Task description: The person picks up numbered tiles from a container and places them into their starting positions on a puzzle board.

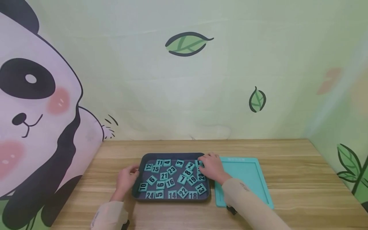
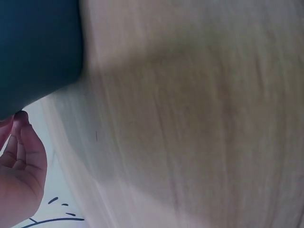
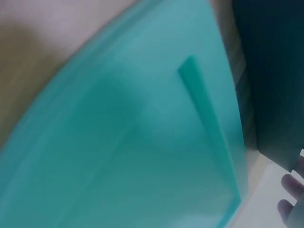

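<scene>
A dark blue tray [image 1: 172, 200] holds several square turquoise number tiles [image 1: 164, 176], scattered flat with black numerals. At the tray's left side, my left hand [image 1: 126, 180] pinches the rim with curled fingers; the left wrist view shows its fingertips [image 2: 21, 116] right at the tray's lower edge. My right hand [image 1: 212, 167] reaches over the back right corner. Its thumb and forefinger lie around a number tile [image 1: 197, 163] there; I cannot tell whether they grip it. In the right wrist view, its other fingers [image 3: 292, 185] show past the tray's edge [image 3: 273, 95].
Right of the tray lies a turquoise frame board [image 1: 247, 179] with a raised border, partly under my right forearm. Both stand on a wood-grain table [image 1: 299, 179]. Behind it hangs a pale green backdrop [image 1: 138, 80] with a printed panda and leaves.
</scene>
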A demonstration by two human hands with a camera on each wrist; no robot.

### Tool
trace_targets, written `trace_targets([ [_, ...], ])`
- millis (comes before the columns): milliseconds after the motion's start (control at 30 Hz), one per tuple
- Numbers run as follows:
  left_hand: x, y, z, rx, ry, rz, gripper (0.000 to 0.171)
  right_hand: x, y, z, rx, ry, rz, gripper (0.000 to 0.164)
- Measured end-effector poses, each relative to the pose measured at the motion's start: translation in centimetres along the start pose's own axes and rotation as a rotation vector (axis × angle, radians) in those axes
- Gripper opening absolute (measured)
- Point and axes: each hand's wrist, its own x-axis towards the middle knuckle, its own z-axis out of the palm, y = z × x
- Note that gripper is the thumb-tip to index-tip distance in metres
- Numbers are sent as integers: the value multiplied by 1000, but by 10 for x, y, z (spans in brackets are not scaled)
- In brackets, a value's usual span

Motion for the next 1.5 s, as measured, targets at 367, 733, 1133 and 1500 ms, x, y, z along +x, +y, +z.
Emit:
trace_targets([
  [367,-1,-1,3,-40,-51,-58,31,6,0,11,65,-133,91,39],
  [733,-3,1,3,-42,-57,-68,31,4,-6,11,97,-116,103,37],
  [1133,-2,4,1,-43,-70,-101,31,5,-7,15,138,-106,126,33],
  [1500,-4,5,-1,-34,-72,-94,32,3,-5,8,180,-199,102,26],
])
